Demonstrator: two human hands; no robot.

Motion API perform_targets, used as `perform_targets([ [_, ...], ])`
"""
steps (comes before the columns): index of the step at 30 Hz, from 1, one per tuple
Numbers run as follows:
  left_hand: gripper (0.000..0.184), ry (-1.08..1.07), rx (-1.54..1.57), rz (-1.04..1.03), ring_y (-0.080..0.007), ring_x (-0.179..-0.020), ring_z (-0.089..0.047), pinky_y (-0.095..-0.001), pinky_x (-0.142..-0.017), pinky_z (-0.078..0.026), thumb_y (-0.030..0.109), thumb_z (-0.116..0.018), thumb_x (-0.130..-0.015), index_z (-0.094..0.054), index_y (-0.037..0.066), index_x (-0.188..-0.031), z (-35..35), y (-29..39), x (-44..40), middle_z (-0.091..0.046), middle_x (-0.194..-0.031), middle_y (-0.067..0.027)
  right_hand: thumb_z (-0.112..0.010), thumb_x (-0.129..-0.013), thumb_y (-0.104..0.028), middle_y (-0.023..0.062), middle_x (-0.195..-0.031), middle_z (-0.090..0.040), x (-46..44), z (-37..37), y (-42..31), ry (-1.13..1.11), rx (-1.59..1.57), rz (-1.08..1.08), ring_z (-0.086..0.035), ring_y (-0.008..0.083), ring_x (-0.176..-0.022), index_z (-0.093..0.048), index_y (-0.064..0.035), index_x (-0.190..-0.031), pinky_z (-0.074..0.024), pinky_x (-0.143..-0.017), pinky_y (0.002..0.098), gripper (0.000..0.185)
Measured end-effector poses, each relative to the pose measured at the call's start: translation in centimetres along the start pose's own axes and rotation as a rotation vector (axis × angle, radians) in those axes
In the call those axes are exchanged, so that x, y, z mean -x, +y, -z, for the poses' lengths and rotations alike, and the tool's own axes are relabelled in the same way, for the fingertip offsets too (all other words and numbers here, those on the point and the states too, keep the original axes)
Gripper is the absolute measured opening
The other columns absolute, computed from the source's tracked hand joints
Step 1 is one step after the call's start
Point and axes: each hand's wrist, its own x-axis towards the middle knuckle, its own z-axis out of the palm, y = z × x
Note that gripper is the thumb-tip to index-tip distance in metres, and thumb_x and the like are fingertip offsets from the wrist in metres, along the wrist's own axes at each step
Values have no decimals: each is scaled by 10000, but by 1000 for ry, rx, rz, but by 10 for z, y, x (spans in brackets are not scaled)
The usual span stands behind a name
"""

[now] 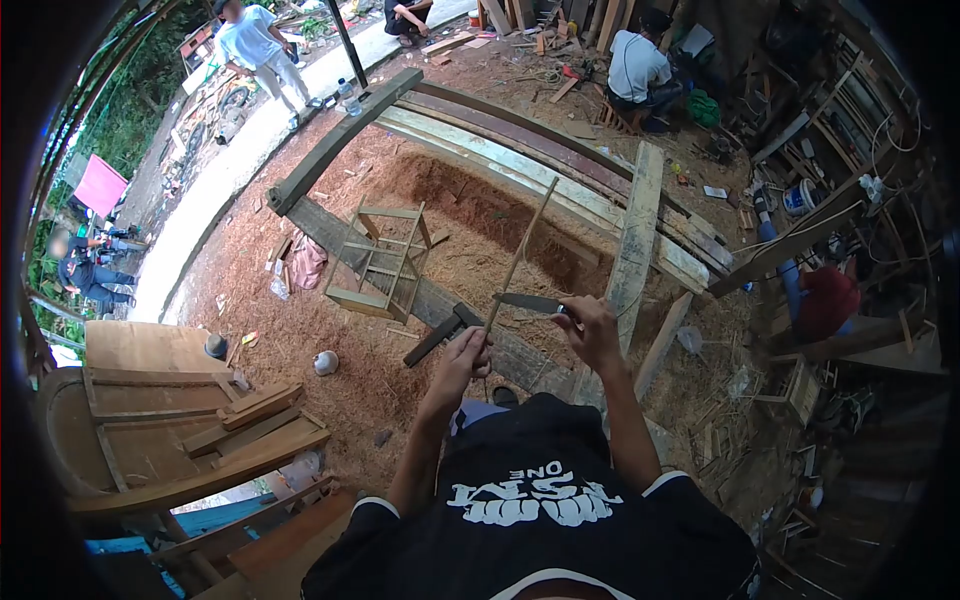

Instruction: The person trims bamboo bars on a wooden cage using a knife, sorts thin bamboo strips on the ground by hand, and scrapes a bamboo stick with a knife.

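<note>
My left hand (pixel 467 358) is closed round the lower part of a long thin wooden stick (pixel 527 240), which points up and away from me. In my right hand (pixel 592 330) is the handle of a knife (pixel 530 302). Its dark blade lies across the stick, just above my left hand. A dark T-shaped wooden piece (pixel 440 335) rests on a grey plank (pixel 510 358) beside my left hand. Farther left, a small wooden frame (pixel 385 255) with several thin bars stands by the plank.
Long boards (pixel 520 165) and a curved beam (pixel 345 140) lie ahead over sawdust. A plank (pixel 637 230) crosses at the right. Curved wooden furniture (pixel 160 410) stands at the lower left. People are at the far left, at the top and at the upper right (pixel 640 65).
</note>
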Motion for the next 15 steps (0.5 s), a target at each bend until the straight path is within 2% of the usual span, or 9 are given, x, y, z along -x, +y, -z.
perform_targets([
  [1, 242, 9, 23, -2, -47, -594, -288, -228, -539, -264, 247, -434, -1113, -532, 47, -1017, -1, 0, 0, -308, -713, 74, -752, -889, -317, 101, -821, -701, 1, -5, -3, 54, -4, 14, -654, 293, -733, -730, -64, -1011, -453, -735, 429, 283],
  [4, 239, 29, 75, -11, -47, -586, -270, -232, -537, -255, 235, -424, -1113, -533, 54, -1002, -4, 1, -1, -298, -709, 79, -749, -893, -318, 98, -840, -703, 9, -13, -29, 21, -102, -85, -654, 296, -733, -726, -63, -1013, -456, -728, 421, 283],
  [5, 240, 37, 85, -16, -47, -584, -265, -235, -536, -251, 231, -422, -1112, -534, 57, -991, -3, 1, 0, -296, -709, 81, -746, -897, -317, 100, -841, -704, 12, -20, -33, 39, -101, 16, -660, 297, -739, -726, -65, -1018, -468, -710, 414, 281],
  [8, 249, -53, 53, -38, -48, -580, -268, -246, -528, -231, 205, -409, -1111, -540, 65, -952, 15, -29, -9, -295, -702, 83, -745, -897, -319, 108, -823, -700, 14, -35, -60, -63, -228, 66, -670, 306, -757, -728, -70, -1018, -487, -714, 418, 277],
  [9, 248, -51, 67, -45, -49, -576, -274, -255, -523, -216, 196, -432, -1106, -545, 69, -925, 11, -25, -7, -308, -696, 79, -771, -881, -283, 117, -873, -727, 11, -36, -62, -37, -235, 87, -683, 308, -775, -732, -63, -1071, -501, -774, 423, 293],
  [12, 245, 17, -71, -86, -45, -568, -298, -258, -511, -228, 218, -456, -1106, -545, 67, -934, 0, -13, 2, -321, -679, 75, -770, -880, -292, 115, -866, -726, 2, -24, -66, -84, -174, 89, -681, 299, -767, -733, -62, -1049, -500, -765, 406, 288],
  [15, 256, 37, -184, -122, -41, -554, -315, -254, -501, -241, 255, -473, -1106, -543, 64, -950, -3, -14, 7, -337, -660, 72, -744, -892, -360, 118, -847, -716, 1, -24, -64, 2, -212, 155, -681, 318, -791, -726, -69, -1006, -501, -750, 415, 313],
])
